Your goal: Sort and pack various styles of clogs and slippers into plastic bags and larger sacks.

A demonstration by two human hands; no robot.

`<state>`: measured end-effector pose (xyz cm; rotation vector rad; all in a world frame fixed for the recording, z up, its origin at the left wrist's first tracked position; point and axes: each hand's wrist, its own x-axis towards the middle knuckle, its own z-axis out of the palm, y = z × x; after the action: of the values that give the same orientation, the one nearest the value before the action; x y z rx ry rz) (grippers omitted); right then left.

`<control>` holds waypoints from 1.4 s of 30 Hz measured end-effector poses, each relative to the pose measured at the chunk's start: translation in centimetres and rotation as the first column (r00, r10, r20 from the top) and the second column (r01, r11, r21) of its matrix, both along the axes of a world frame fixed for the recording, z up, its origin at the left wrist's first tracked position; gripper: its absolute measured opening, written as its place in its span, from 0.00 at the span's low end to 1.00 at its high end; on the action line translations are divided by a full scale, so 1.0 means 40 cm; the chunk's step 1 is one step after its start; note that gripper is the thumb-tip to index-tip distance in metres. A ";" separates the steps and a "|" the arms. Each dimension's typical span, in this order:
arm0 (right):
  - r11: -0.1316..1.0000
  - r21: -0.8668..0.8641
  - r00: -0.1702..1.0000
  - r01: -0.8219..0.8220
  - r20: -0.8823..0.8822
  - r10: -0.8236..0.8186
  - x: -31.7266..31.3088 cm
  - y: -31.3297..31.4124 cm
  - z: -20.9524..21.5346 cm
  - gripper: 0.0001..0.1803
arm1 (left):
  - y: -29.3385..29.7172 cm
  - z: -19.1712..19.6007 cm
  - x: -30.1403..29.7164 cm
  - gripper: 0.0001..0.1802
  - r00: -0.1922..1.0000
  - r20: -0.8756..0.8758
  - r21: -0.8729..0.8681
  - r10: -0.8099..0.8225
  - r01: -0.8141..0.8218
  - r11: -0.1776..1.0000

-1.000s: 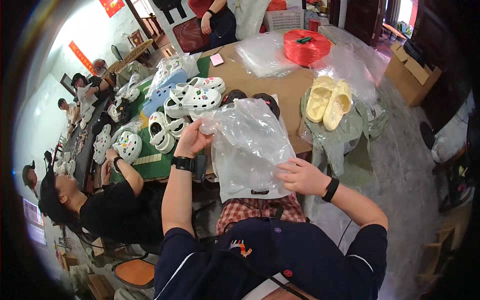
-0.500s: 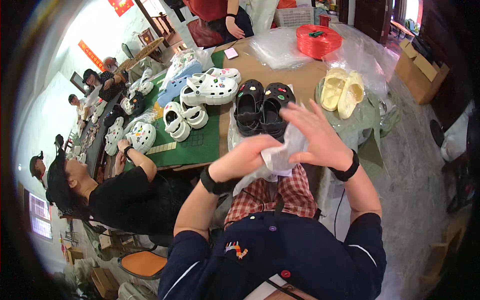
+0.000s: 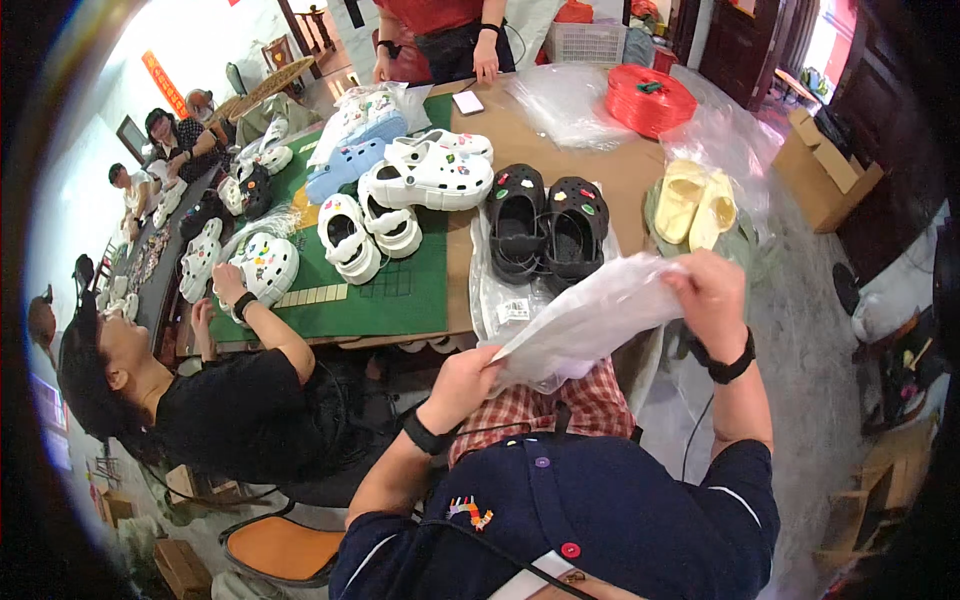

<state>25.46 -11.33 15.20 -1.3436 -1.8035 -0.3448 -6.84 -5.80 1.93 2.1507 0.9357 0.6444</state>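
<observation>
— Starting at your left: what did your left hand (image 3: 468,378) have?

— It pinched the lower left corner of the clear plastic bag (image 3: 590,318), fingers pressed together on the film, thumb side hidden under it. That corner sat low, over your checked lap, nearer you than the black clogs (image 3: 547,220).

— And the bag itself?

— It stretched flat and slanting from that corner up to your other hand, just on your side of the black clogs and apart from them. I judged it very light, soft and slippery: it would sag or fold wherever you let it go, so the corners and the edge were the places to hold it, as you did.

— My right hand (image 3: 712,300)?

— It gripped the upper right end, to the right of the black clogs and below the pale yellow clogs (image 3: 698,203). The fingers were curled down over the edge, closed on the film; the bag ran between thumb and fingers, though I couldn't tell exactly how the thumb lay.

— What else was about?

— Left of the black clogs, white clogs (image 3: 430,175) stood on a green mat (image 3: 390,300); a person in black sat further left at the table. Beyond the black clogs, to the right, lay a red spool (image 3: 650,98).
</observation>
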 end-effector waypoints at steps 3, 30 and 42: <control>0.989 -0.145 0.996 0.013 -0.086 -0.026 0.026 0.034 -0.002 0.06 | 0.068 0.058 -0.045 0.15 0.996 0.069 -0.295 -0.064 0.082 0.952; 0.805 -0.392 0.813 -0.445 -0.553 0.180 0.101 0.142 -0.174 0.06 | 1.213 0.168 0.069 0.13 0.785 -0.619 0.143 -0.019 0.137 0.980; 0.796 -0.400 0.816 -0.454 -0.546 0.191 0.115 0.149 -0.202 0.08 | 1.230 0.062 0.292 0.16 0.735 -0.327 0.272 0.594 -0.529 0.804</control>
<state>30.07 -5.38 7.13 -1.2630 -1.7002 0.6747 4.83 43.41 4.41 2.1741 1.8727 0.5787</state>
